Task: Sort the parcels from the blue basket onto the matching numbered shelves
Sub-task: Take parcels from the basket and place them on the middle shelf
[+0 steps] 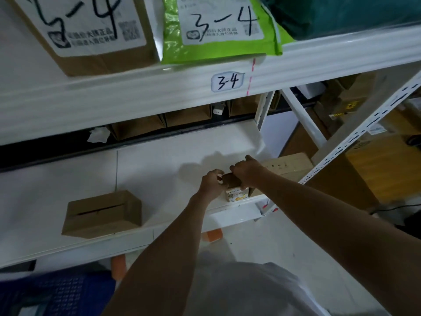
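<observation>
A small brown parcel [234, 187] with a yellow-and-white label stands near the front right of the lower white shelf [159, 160]. My left hand [211, 182] grips its left side and my right hand [245, 171] grips its top and right side. A larger tan parcel [289, 164] lies right behind it. The shelf above carries the tag "3-4" [227, 82]; on it sit a brown box [91, 33] and a green bag [218, 28], both marked 3-4. The blue basket [57, 293] is at the bottom left, below the shelf.
A brown box with a slot [102, 213] lies at the lower shelf's front left. Several cardboard boxes [186, 116] line the back behind the shelf. A perforated white upright [355, 133] slants on the right, with more boxes [376, 169] beyond it.
</observation>
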{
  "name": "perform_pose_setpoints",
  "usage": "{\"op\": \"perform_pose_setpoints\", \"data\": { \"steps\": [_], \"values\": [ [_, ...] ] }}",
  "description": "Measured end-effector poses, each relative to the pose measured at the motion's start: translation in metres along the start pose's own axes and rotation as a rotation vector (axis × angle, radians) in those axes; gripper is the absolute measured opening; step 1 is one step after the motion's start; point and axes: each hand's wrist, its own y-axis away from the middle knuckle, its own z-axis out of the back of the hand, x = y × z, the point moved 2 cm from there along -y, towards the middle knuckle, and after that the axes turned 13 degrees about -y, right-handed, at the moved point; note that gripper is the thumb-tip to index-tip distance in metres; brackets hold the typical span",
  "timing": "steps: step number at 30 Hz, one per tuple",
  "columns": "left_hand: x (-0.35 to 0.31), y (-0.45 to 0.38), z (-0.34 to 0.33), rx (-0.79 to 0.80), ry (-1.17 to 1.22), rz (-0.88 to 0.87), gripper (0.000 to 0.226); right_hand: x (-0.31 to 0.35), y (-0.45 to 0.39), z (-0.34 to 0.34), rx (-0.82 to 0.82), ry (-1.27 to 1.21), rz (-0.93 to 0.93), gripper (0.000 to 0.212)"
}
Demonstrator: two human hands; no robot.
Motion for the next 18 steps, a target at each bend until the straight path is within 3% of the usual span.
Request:
{"op": "perform_pose_setpoints", "data": {
  "steps": [3,7,18],
  "values": [
    [-0.004,-0.002,-0.007,-0.012,-0.01,0.002,0.044,0.002,-0.004,-0.002,0.029,0.105,-0.043,0.062],
    [-0.01,-0.002,-0.013,-0.009,-0.008,0.015,0.041,0.003,-0.008,-0.004,0.058,0.202,-0.083,0.048],
    [-0.011,-0.001,-0.015,0.025,-0.027,0.045,0.037,0.007,-0.003,-0.002,0.06,0.211,-0.067,0.036]
  ]
}}
